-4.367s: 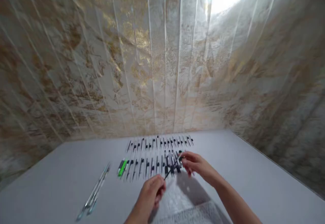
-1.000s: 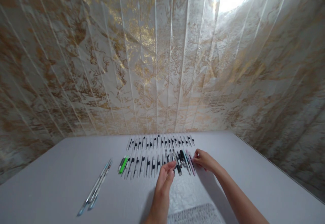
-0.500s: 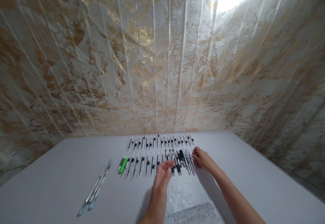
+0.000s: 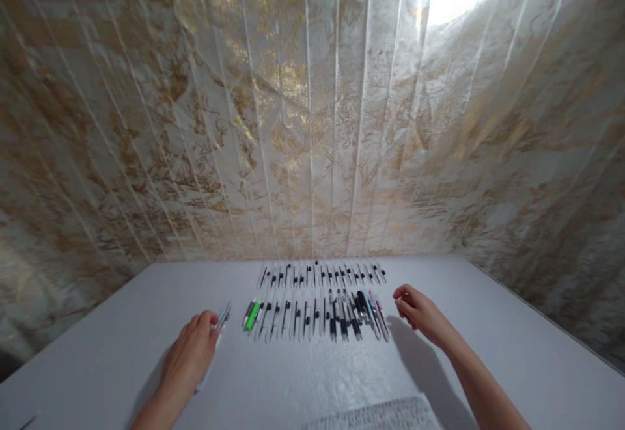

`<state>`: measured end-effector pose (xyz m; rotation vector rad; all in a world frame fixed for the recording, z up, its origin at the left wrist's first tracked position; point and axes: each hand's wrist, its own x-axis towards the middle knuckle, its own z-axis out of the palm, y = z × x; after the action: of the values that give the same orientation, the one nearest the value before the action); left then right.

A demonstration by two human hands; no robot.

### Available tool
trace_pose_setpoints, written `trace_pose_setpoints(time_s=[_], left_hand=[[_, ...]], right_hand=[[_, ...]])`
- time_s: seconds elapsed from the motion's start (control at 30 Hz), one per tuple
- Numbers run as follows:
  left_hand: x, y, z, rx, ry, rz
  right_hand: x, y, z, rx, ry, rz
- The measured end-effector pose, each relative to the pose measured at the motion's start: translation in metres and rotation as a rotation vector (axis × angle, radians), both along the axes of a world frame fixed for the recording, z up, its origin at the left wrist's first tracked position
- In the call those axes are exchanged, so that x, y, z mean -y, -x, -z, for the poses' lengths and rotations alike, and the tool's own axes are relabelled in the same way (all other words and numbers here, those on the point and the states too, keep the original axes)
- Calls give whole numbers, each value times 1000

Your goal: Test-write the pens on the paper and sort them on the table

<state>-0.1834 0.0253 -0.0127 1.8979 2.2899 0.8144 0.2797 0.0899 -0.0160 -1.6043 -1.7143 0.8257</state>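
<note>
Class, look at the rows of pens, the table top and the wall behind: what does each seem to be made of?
Rows of pens: probably plastic, clear glossy barrels with black clips. Table top: smooth matt white, perhaps laminate; cannot be sure. Wall: glossy panels, marble-look gold and white, likely plastic, with bright glare and straight seams.

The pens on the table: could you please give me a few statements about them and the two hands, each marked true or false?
1. The pens lie in a far row and a near row on the table. True.
2. The left hand lies on the middle of the near row. False: it lies on the loose pens left of the rows.
3. A green pen lies near the left end of the near row. True.
4. The right hand holds a pen up. False: no pen shows in it; it is beside the pink pen.
</note>
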Motion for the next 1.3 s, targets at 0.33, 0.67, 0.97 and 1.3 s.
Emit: trace_pose_setpoints(time_s=[0.33,0.67,0.97,1.3], left_hand=[[9,25,7,-98,197,-89],[27,-119,-15,173,37,438],[30,-175,-7,114,-149,635],[27,-161,-16,150,65,513]], right_hand=[[15,4,-30,-41,-24,-42],[51,85,-50,-123,20,-321],[56,98,-49,88,5,-307],[49,79,-50,-20,45,-380]])
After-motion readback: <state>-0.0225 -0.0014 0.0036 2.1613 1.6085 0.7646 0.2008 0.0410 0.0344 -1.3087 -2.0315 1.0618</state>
